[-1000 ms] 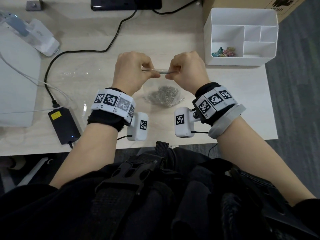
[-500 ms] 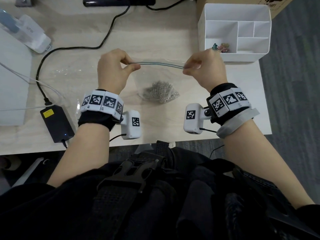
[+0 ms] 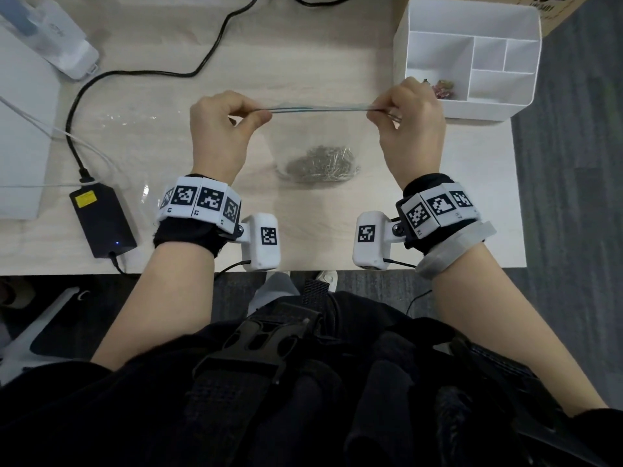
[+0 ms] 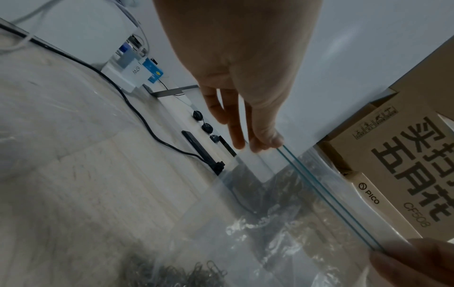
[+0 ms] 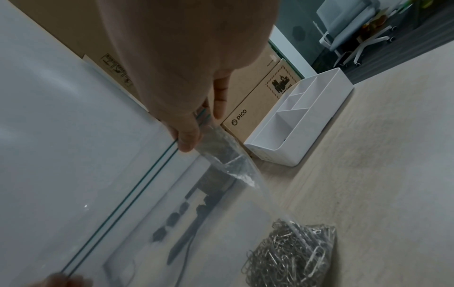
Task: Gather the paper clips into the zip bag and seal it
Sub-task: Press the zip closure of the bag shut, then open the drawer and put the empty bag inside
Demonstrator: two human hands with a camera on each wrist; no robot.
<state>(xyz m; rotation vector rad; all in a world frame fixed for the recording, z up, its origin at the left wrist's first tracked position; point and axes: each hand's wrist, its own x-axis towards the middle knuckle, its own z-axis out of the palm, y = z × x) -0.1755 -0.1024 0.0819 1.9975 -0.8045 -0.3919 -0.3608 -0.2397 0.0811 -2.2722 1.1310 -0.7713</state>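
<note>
A clear zip bag (image 3: 317,136) hangs upright over the desk, its blue-green zip strip (image 3: 318,108) stretched taut between my hands. My left hand (image 3: 236,112) pinches the strip's left end, my right hand (image 3: 391,112) pinches its right end. A heap of silver paper clips (image 3: 320,163) lies in the bag's bottom, resting on the desk. In the left wrist view the zip strip (image 4: 326,196) runs as two close lines from my left fingertips (image 4: 267,141). The right wrist view shows the paper clips (image 5: 290,256) inside the bag (image 5: 228,161) and my thumb on the strip (image 5: 123,200).
A white desk organizer (image 3: 468,59) at the back right holds a few coloured clips (image 3: 443,85). A cardboard box (image 5: 255,108) stands behind it. A black power adapter (image 3: 102,224) and its cable (image 3: 148,74) lie at left, beside white devices (image 3: 23,136). The desk's front edge is under my wrists.
My hands have moved apart along the zip strip, from close together at its middle to its two ends. The bag's top is now stretched wide and straight.
</note>
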